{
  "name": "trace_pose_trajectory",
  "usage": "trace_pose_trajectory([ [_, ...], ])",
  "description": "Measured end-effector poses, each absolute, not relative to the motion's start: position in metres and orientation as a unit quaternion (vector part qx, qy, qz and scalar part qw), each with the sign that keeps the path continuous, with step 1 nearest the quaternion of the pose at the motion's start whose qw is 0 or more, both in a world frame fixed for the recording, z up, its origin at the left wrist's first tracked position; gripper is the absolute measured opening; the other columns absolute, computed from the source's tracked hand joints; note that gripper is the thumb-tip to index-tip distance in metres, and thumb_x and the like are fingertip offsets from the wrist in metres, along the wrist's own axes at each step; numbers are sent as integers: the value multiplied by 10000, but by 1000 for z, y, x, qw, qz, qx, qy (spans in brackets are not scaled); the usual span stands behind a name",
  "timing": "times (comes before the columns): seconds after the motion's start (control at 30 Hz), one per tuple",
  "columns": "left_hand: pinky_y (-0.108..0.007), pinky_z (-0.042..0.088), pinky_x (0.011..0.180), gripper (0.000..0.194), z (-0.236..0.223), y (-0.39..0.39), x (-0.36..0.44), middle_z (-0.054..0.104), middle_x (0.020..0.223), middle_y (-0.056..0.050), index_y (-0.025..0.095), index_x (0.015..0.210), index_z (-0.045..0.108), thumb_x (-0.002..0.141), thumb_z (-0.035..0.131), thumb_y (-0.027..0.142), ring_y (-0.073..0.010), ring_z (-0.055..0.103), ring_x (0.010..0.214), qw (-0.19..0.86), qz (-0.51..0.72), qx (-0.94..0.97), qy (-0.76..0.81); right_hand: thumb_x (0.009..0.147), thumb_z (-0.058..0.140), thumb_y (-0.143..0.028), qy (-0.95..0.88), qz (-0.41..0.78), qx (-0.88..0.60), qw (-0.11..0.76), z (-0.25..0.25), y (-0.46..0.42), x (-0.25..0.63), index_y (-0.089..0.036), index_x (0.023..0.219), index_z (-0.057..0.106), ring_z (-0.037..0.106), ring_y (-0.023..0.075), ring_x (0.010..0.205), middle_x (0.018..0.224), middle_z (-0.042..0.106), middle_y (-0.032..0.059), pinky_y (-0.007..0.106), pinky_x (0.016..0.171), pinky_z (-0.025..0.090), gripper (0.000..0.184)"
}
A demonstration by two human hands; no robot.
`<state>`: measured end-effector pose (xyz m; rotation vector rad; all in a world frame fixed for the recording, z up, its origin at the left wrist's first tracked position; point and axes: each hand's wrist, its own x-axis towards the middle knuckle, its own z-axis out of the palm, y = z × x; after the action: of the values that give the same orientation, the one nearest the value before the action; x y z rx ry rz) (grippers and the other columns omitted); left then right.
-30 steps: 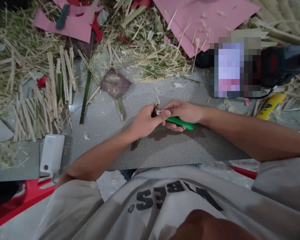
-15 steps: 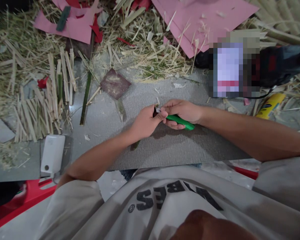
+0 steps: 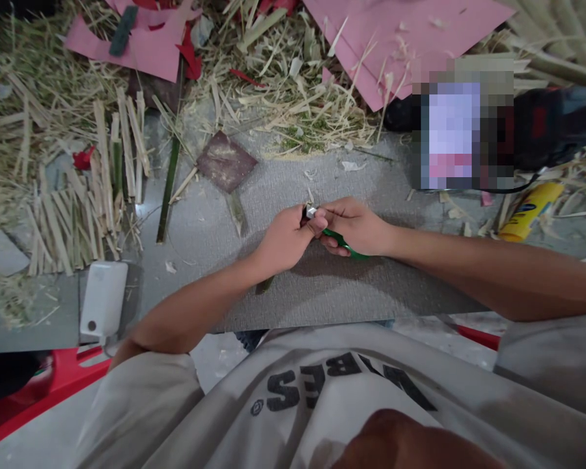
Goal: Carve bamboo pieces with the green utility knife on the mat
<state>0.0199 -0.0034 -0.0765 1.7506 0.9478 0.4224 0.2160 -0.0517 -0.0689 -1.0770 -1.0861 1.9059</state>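
My right hand (image 3: 359,225) is closed around a green-handled utility knife (image 3: 342,242), whose metal blade end (image 3: 311,212) points toward my left hand. My left hand (image 3: 288,238) is closed on a thin bamboo strip (image 3: 264,285); its lower end shows below my wrist and its middle is hidden by my palm. At my left fingertips the blade end meets a dark piece, and the contact is partly covered by my thumb. A pale curled shaving (image 3: 310,195) lies just beyond my fingers.
A brown sandpaper square (image 3: 227,161) and a green bamboo strip (image 3: 167,195) lie ahead. Cut bamboo sticks (image 3: 61,228) and a white power bank (image 3: 103,299) are at left. Pink paper (image 3: 390,45), a blurred-out screen (image 3: 452,130) and a yellow glue tube (image 3: 530,212) sit toward the right.
My right hand has turned the knife, so less of the green handle shows and more of the metal end is visible. My left hand stays nearly in place.
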Motion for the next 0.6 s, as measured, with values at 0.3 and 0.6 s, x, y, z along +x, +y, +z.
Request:
trace_pose_trajectory([
  [0.3,-332,387,632,822,-74,-4,25,651,715,-54,230,736,548,1019,416,990,-182,585,690,541,214,718,382,1016,862,-689,-399,717,-404,406,-73,-54,212,-190,842,572,497,83,424,602,493,-60,179,367,412,603],
  [0.6,-326,334,613,816,-67,0,22,542,669,-22,220,747,662,935,578,1010,-173,504,669,581,187,709,353,975,927,-565,-370,835,-319,253,-71,-32,235,-158,828,630,478,99,366,556,513,-40,192,316,372,524],
])
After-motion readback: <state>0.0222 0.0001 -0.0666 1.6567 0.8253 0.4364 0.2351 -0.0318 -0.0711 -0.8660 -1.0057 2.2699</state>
